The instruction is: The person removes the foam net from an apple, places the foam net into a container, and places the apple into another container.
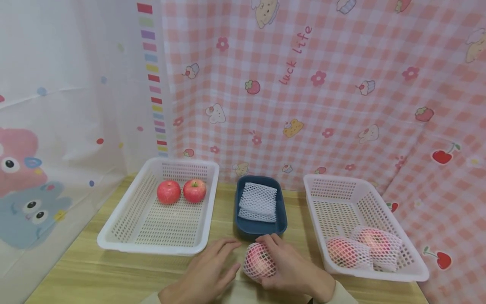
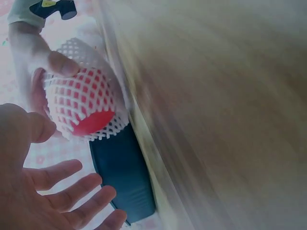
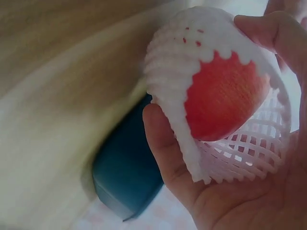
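A red apple in a white foam net sleeve (image 1: 260,262) is gripped by my right hand (image 1: 290,268) at the front of the table. In the right wrist view the apple (image 3: 225,98) shows bare red through the sleeve's open end, and the fingers and thumb curl round the net. My left hand (image 1: 206,270) is just left of the apple, apart from it. Its fingers (image 2: 88,189) are spread and relaxed with nothing in them. Beyond both hands stands a dark blue tray (image 1: 260,230) with folded white foam nets (image 1: 259,200) in it.
A white basket (image 1: 104,240) at the left holds two bare red apples (image 1: 168,192). Another white basket (image 1: 414,274) at the right holds two net-wrapped apples (image 1: 343,252). A checked curtain (image 1: 265,105) hangs behind the wooden table (image 1: 95,274).
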A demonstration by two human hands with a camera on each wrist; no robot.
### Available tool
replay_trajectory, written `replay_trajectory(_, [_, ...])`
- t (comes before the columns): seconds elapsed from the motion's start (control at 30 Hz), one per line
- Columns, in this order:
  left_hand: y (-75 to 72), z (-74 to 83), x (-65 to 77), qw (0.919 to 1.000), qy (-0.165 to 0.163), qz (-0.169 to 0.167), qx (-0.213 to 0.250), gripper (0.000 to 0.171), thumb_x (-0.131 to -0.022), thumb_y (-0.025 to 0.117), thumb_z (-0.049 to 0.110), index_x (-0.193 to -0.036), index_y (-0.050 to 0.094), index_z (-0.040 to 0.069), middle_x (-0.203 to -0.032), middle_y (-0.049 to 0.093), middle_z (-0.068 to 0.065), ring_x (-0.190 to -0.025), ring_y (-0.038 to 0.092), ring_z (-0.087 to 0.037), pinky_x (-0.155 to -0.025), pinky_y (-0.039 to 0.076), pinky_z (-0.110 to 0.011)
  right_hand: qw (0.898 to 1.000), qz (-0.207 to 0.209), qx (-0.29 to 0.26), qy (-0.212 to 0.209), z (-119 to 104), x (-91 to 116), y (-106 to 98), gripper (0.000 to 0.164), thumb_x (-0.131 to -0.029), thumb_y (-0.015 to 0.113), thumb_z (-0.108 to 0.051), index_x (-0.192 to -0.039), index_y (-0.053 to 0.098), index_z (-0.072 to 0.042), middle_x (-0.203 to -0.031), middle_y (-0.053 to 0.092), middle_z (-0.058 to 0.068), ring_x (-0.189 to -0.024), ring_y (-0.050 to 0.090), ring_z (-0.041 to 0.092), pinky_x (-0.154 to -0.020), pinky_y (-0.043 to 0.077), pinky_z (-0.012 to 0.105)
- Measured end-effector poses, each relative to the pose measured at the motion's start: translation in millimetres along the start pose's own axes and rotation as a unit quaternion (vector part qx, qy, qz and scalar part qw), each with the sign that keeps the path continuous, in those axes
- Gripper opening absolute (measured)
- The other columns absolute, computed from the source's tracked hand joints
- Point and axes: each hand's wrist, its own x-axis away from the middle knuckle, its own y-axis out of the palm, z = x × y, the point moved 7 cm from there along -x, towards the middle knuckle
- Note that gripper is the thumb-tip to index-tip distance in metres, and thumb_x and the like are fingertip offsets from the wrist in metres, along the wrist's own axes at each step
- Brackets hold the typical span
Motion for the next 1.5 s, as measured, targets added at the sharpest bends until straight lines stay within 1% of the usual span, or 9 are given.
replay_trajectory(0.23, [1.0,-3.7,1.8,0.9998,-0.008,-0.004,0.017,0.044,-0.112,0.078,0.033,-0.152,0.072,0.017,-0.153,0.071,0.001,-0.139,0.071,-0.018,-0.113,0.065,-0.047,1.0,-0.008,-0.002,-0.009,-1.3,-1.0,9.2,0.085,-0.084,0.101,-0.033,-0.155,0.059,-0.014,-0.137,0.068,-0.002,-0.119,0.071,0.014,-0.1,0.064,0.038])
replay_trajectory(0.37, [4.0,-4.8,2.7,0.9995,-0.013,-0.015,0.027,0.041,-0.113,0.077,0.033,-0.151,0.073,0.017,-0.152,0.072,0.001,-0.14,0.071,-0.018,-0.114,0.065,-0.048,1.0,-0.012,0.005,-0.013,-0.9,2.8,12.8,0.084,-0.093,0.098,-0.04,-0.162,0.056,-0.016,-0.146,0.067,0.0,-0.127,0.071,0.016,-0.104,0.066,0.04])
replay_trajectory(0.5, [6.6,-6.2,2.9,0.9988,-0.022,-0.027,0.034,0.04,-0.114,0.076,0.034,-0.15,0.073,0.018,-0.152,0.072,0.001,-0.14,0.071,-0.019,-0.114,0.065,-0.05,1.0,-0.02,0.0,-0.005,0.5,8.1,15.0,0.094,-0.096,0.095,-0.053,-0.17,0.05,-0.016,-0.157,0.064,0.0,-0.136,0.07,0.016,-0.111,0.066,0.043])
replay_trajectory(0.7, [7.8,-7.5,2.3,0.998,-0.035,-0.034,0.04,0.041,-0.115,0.073,0.04,-0.151,0.073,0.019,-0.154,0.072,0.003,-0.139,0.07,-0.019,-0.114,0.064,-0.051,1.0,-0.024,-0.014,0.01,2.2,11.7,17.5,0.107,-0.093,0.095,-0.064,-0.176,0.045,-0.019,-0.161,0.062,-0.001,-0.139,0.07,0.019,-0.113,0.066,0.047])
replay_trajectory(0.83, [8.6,-7.4,1.8,0.9981,-0.034,-0.033,0.039,0.041,-0.115,0.073,0.041,-0.151,0.073,0.02,-0.153,0.072,0.004,-0.137,0.071,-0.018,-0.113,0.065,-0.049,0.999,-0.029,-0.033,0.018,4.1,11.8,21.3,0.105,-0.093,0.096,-0.061,-0.175,0.045,-0.019,-0.163,0.062,0.0,-0.143,0.069,0.021,-0.117,0.064,0.051])
replay_trajectory(1.0, [10.2,-6.3,0.9,0.9987,-0.024,-0.029,0.036,0.038,-0.115,0.074,0.035,-0.149,0.073,0.019,-0.148,0.074,0.003,-0.136,0.072,-0.017,-0.113,0.064,-0.048,0.997,-0.036,-0.055,0.037,8.0,10.4,24.0,0.096,-0.093,0.098,-0.051,-0.169,0.049,-0.018,-0.162,0.063,0.002,-0.145,0.068,0.023,-0.118,0.063,0.055])
replay_trajectory(1.1, [10.6,-5.7,0.3,0.9991,-0.015,-0.023,0.034,0.036,-0.115,0.075,0.033,-0.148,0.074,0.018,-0.143,0.076,0.002,-0.133,0.073,-0.016,-0.112,0.065,-0.047,0.997,-0.027,-0.06,0.041,9.1,10.5,22.6,0.091,-0.093,0.098,-0.048,-0.165,0.052,-0.019,-0.157,0.066,-0.001,-0.14,0.069,0.019,-0.116,0.064,0.052])
replay_trajectory(1.3, [13.2,-7.5,-1.1,0.9984,-0.011,-0.025,0.049,0.032,-0.115,0.074,0.029,-0.145,0.076,0.017,-0.14,0.079,0.002,-0.131,0.076,-0.017,-0.111,0.066,-0.046,0.997,0.017,-0.074,0.035,9.2,12.9,13.5,0.088,-0.091,0.099,-0.046,-0.163,0.055,-0.021,-0.149,0.069,-0.008,-0.132,0.07,0.01,-0.112,0.065,0.042])
replay_trajectory(1.5, [12.4,-6.2,-2.2,0.997,0.0,-0.023,0.074,0.026,-0.115,0.075,0.022,-0.14,0.08,0.015,-0.136,0.082,0.002,-0.128,0.078,-0.018,-0.11,0.067,-0.044,0.996,0.032,-0.076,0.039,7.9,12.5,5.8,0.089,-0.091,0.099,-0.053,-0.163,0.056,-0.023,-0.151,0.07,-0.01,-0.134,0.07,0.011,-0.112,0.065,0.042])
